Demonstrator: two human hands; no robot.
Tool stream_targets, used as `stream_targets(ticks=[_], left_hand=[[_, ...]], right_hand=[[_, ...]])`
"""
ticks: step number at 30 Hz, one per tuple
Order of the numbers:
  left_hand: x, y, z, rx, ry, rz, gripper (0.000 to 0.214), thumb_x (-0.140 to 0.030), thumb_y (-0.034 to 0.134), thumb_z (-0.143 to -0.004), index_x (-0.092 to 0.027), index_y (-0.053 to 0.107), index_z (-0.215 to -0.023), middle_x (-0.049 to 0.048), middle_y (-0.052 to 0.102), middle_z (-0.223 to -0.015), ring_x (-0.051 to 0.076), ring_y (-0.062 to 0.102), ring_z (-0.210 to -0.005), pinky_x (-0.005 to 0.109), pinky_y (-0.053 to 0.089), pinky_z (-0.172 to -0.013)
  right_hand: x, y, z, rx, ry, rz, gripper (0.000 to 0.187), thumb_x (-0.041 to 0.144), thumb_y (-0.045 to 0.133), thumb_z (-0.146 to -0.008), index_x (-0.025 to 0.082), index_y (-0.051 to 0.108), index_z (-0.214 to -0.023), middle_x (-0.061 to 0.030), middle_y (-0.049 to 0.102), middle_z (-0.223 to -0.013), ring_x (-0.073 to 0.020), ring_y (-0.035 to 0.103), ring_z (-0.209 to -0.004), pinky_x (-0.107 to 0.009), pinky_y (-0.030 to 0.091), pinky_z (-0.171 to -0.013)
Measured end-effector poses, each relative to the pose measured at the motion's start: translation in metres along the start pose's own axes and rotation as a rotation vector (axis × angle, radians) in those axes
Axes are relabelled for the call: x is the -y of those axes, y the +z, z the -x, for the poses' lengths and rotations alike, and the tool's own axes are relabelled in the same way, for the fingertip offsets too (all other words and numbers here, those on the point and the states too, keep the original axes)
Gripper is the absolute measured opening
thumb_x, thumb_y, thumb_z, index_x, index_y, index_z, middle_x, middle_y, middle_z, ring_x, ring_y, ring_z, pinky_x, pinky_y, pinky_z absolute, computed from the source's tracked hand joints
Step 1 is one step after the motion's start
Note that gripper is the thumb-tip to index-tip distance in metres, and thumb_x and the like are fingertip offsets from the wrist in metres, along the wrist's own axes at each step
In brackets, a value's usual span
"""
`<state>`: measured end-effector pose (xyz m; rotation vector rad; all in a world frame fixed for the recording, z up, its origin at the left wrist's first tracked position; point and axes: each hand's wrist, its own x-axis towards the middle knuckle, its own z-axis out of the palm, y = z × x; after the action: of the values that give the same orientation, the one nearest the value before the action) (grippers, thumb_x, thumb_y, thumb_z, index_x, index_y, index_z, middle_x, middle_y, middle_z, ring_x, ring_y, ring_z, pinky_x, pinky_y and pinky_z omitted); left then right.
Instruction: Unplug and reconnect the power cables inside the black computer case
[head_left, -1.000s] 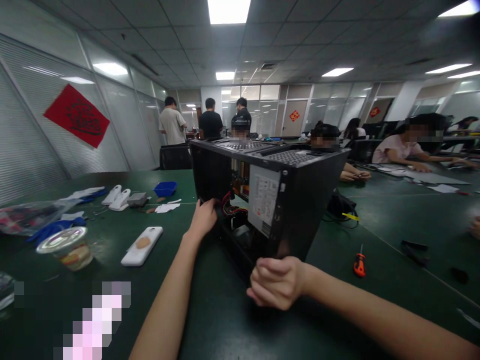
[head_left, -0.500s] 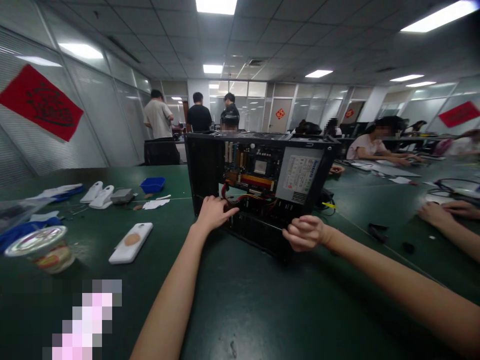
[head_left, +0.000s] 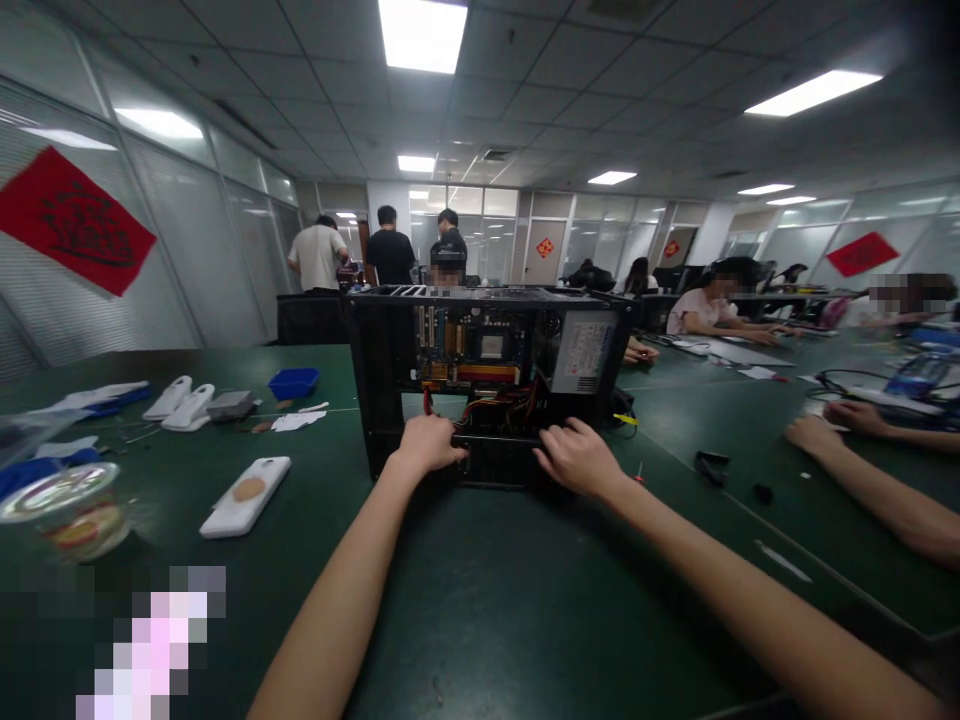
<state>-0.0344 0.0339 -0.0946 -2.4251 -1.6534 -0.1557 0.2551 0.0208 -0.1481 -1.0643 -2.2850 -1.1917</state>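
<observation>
A black computer case (head_left: 375, 390) stands on the green table in front of me, its open side towards me. Inside I see a motherboard (head_left: 469, 345), a silver power supply (head_left: 585, 350) and red and yellow cables (head_left: 499, 408). My left hand (head_left: 429, 447) grips the lower frame edge left of centre, thumb along the bar and fingertips hidden inside. On the right part of the same edge, my right hand (head_left: 581, 458) holds on with bent fingers, partly out of sight.
Left on the table are a lidded cup (head_left: 71, 510), a white phone (head_left: 247, 498), a blue tray (head_left: 293, 382) and white slippers-like pieces (head_left: 187, 402). At right lie small black parts (head_left: 711, 467) and another person's hands (head_left: 817, 435). Several people are farther back.
The case has turned from a tilted, angled pose to squarely facing me and sits lower. My right hand has shifted from its lower right corner inwards along the lower edge.
</observation>
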Motion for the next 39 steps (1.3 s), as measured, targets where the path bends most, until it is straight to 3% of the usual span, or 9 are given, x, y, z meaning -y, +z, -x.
stream_targets(ticks=[4, 8, 11, 20, 25, 29, 32, 35, 39], left_hand=[[-0.003, 0.001, -0.002, -0.014, -0.033, -0.009, 0.05, -0.059, 0.066, -0.08, -0.013, 0.075, -0.095, 0.0186, 0.075, -0.096, 0.036, 0.071, -0.093, 0.042, 0.055, -0.077], [-0.012, 0.004, -0.004, -0.038, -0.043, -0.041, 0.048, -0.058, 0.062, -0.084, -0.013, 0.076, -0.095, 0.0186, 0.075, -0.095, 0.036, 0.071, -0.092, 0.041, 0.055, -0.077], [-0.016, 0.007, -0.006, -0.068, -0.05, -0.039, 0.046, -0.057, 0.059, -0.085, -0.015, 0.075, -0.097, 0.0163, 0.075, -0.094, 0.034, 0.072, -0.092, 0.039, 0.054, -0.077], [-0.025, -0.001, 0.001, 0.005, -0.083, -0.059, 0.046, -0.055, 0.057, -0.086, -0.014, 0.075, -0.097, 0.0176, 0.075, -0.096, 0.035, 0.071, -0.092, 0.041, 0.055, -0.077], [-0.026, -0.003, 0.013, 0.013, -0.032, -0.019, 0.049, -0.056, 0.049, -0.092, -0.014, 0.073, -0.097, 0.0175, 0.075, -0.095, 0.032, 0.071, -0.09, 0.037, 0.054, -0.075], [-0.014, -0.01, 0.012, 0.034, 0.026, 0.2, 0.055, -0.061, 0.042, -0.095, -0.016, 0.072, -0.088, 0.0138, 0.075, -0.09, 0.027, 0.071, -0.084, 0.033, 0.05, -0.073], [-0.002, -0.015, 0.008, -0.025, -0.035, 0.436, 0.051, -0.05, 0.034, -0.102, -0.016, 0.069, -0.088, 0.0098, 0.074, -0.087, 0.021, 0.068, -0.081, 0.029, 0.047, -0.073], [0.008, -0.015, 0.005, -0.061, -0.127, 0.527, 0.03, -0.037, 0.049, -0.096, -0.015, 0.068, -0.102, 0.0082, 0.074, -0.092, 0.02, 0.068, -0.084, 0.027, 0.047, -0.074], [0.015, -0.013, 0.003, 0.041, -0.143, 0.578, 0.034, -0.034, 0.061, -0.087, -0.014, 0.07, -0.112, 0.0094, 0.075, -0.101, 0.021, 0.069, -0.09, 0.027, 0.048, -0.075]], right_hand=[[0.02, 0.022, -0.016, -0.08, 0.087, -0.063, 0.029, 0.034, 0.049, -0.097, 0.016, 0.066, -0.083, -0.0053, 0.063, -0.07, -0.0178, 0.052, -0.063, -0.034, 0.029, -0.067], [0.003, 0.049, -0.021, -0.148, 0.067, -0.083, 0.028, 0.032, 0.05, -0.094, 0.017, 0.065, -0.076, -0.0048, 0.062, -0.067, -0.0171, 0.049, -0.062, -0.034, 0.026, -0.066], [-0.004, 0.057, -0.021, -0.142, 0.093, -0.107, 0.028, 0.034, 0.051, -0.093, 0.017, 0.064, -0.074, -0.0049, 0.062, -0.067, -0.0167, 0.048, -0.061, -0.034, 0.026, -0.065], [0.009, 0.044, -0.015, -0.219, 0.252, -0.312, 0.03, 0.04, 0.055, -0.096, 0.015, 0.069, -0.088, -0.0059, 0.067, -0.075, -0.0173, 0.055, -0.069, -0.032, 0.032, -0.07], [0.008, 0.04, -0.015, -0.248, 0.254, -0.395, 0.03, 0.041, 0.06, -0.092, 0.015, 0.069, -0.081, -0.0055, 0.067, -0.072, -0.0175, 0.058, -0.067, -0.032, 0.035, -0.07], [0.006, 0.037, -0.015, -0.249, 0.243, -0.42, 0.028, 0.039, 0.06, -0.093, 0.015, 0.07, -0.083, -0.0071, 0.07, -0.076, -0.0185, 0.061, -0.068, -0.033, 0.039, -0.07], [0.006, 0.036, -0.013, -0.264, 0.215, -0.439, 0.026, 0.037, 0.061, -0.094, 0.015, 0.072, -0.085, -0.0073, 0.071, -0.076, -0.0182, 0.062, -0.067, -0.032, 0.041, -0.07], [0.009, 0.033, -0.01, -0.284, 0.199, -0.437, 0.027, 0.038, 0.061, -0.094, 0.015, 0.072, -0.084, -0.007, 0.071, -0.074, -0.0177, 0.062, -0.065, -0.032, 0.04, -0.067], [0.014, 0.027, -0.009, -0.269, 0.244, -0.42, 0.031, 0.041, 0.061, -0.094, 0.015, 0.071, -0.082, -0.0075, 0.07, -0.073, -0.0185, 0.062, -0.065, -0.033, 0.037, -0.066]])
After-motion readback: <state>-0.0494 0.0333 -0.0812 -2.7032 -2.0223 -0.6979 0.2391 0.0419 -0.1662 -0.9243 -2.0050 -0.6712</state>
